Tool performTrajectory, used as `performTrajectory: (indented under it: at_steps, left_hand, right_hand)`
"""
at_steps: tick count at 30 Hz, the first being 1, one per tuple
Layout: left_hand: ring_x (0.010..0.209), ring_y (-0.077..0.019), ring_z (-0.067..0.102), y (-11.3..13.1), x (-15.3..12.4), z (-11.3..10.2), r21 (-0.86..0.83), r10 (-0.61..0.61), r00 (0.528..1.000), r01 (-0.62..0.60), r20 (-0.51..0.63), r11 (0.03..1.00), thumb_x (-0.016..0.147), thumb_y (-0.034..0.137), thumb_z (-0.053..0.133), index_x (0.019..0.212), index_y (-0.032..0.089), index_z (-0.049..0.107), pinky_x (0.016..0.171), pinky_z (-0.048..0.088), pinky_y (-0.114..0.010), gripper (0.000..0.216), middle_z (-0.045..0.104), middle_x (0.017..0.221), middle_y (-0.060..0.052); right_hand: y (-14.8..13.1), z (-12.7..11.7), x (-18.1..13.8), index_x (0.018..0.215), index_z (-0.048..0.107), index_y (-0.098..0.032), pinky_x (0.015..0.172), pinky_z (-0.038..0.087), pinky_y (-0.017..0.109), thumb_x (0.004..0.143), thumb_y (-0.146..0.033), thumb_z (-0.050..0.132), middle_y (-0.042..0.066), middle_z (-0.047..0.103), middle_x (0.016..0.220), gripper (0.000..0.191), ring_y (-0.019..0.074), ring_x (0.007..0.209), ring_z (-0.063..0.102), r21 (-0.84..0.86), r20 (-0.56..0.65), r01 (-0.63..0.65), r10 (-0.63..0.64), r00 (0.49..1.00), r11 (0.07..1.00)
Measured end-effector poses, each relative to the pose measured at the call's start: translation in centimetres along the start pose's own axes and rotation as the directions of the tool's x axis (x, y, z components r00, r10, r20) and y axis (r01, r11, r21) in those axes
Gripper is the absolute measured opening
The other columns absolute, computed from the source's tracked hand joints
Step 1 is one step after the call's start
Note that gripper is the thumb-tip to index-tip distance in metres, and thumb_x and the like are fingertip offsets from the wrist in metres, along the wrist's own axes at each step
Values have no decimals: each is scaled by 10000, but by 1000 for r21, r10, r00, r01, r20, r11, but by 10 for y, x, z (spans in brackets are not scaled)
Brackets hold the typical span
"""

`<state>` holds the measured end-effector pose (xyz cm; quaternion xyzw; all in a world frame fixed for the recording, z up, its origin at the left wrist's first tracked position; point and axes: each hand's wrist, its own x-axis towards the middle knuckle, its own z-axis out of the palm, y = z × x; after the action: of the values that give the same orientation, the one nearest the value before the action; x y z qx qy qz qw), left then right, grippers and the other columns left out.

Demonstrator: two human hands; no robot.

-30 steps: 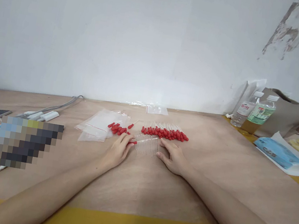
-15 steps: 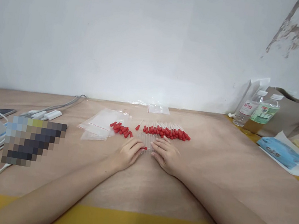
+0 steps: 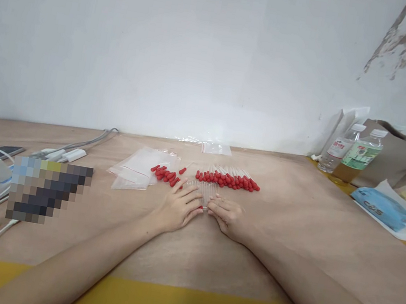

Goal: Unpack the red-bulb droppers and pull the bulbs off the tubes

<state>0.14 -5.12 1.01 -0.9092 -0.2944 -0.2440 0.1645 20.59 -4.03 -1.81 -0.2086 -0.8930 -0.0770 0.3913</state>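
My left hand (image 3: 178, 206) and my right hand (image 3: 227, 214) meet fingertip to fingertip at the middle of the brown table (image 3: 289, 239). Together they pinch a thin glass dropper tube, mostly hidden by the fingers. Just beyond the fingertips lies a flat bunch of clear glass tubes (image 3: 206, 189). Behind it lies a row of droppers fitted with red rubber bulbs (image 3: 227, 179). A loose heap of red bulbs (image 3: 166, 174) sits to its left, near my left hand.
Clear zip bags (image 3: 133, 171) lie left of the bulbs, another small bag (image 3: 216, 148) by the wall. Cables, chargers and a phone (image 3: 63, 152) crowd the left side. Two bottles (image 3: 346, 152), a blue tissue pack (image 3: 383, 211) and a bag stand at the right.
My left hand carried a red-bulbed dropper rightward and my right hand slid left. The hands now touch in front of the tube bunch, and the red bulb is hidden.
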Motion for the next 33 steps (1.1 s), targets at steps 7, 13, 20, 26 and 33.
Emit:
performTrajectory:
  at_steps: [7, 13, 20, 26, 33]
  left_hand:
    - [1140, -205, 459, 4, -2, -8, -43, 28, 999, -27, 24, 999, 860, 242, 422, 837, 197, 601, 1059, 112, -503, 186, 637, 1028, -22]
    - [1139, -204, 461, 5, -2, -10, -74, 33, 999, -30, 38, 997, 866, 233, 415, 830, 193, 594, 1059, 53, -527, 187, 650, 1000, -11]
    - [1124, -203, 474, 6, -1, -12, -97, 41, 998, -37, 38, 995, 860, 220, 420, 841, 198, 597, 1056, 69, -527, 180, 653, 988, -13]
    - [1117, -197, 479, 5, -1, -13, -122, 42, 997, -34, 64, 992, 862, 231, 410, 833, 209, 600, 1054, 106, -510, 193, 654, 983, -12]
    - [1113, -195, 477, 5, 0, -12, -135, 39, 995, -26, 91, 990, 872, 232, 390, 865, 211, 592, 1054, 72, -513, 203, 654, 967, -8]
  right_hand:
    - [-7, -5, -4, 994, 557, -155, 968, 420, 342, 861, -134, 378, 67, 647, 942, 224, 149, 984, 567, -93, 38, 41, -38, 999, 995]
    - [-7, -10, -6, 992, 564, -114, 985, 410, 342, 839, -85, 393, 87, 640, 974, 231, 165, 1028, 544, -156, 46, 101, -95, 994, 983]
    - [-11, -18, -2, 973, 576, -125, 967, 432, 357, 857, -100, 362, 92, 643, 955, 245, 172, 1027, 549, -186, 48, 157, -151, 987, 970]
    - [-10, -22, -4, 1009, 572, -115, 979, 422, 376, 856, -82, 342, 110, 637, 1000, 278, 187, 1079, 519, -196, 62, 196, -187, 980, 961]
    - [-10, -27, -3, 1006, 587, -87, 955, 444, 380, 850, -70, 337, 119, 643, 995, 295, 209, 1078, 520, -281, 79, 276, -264, 961, 919]
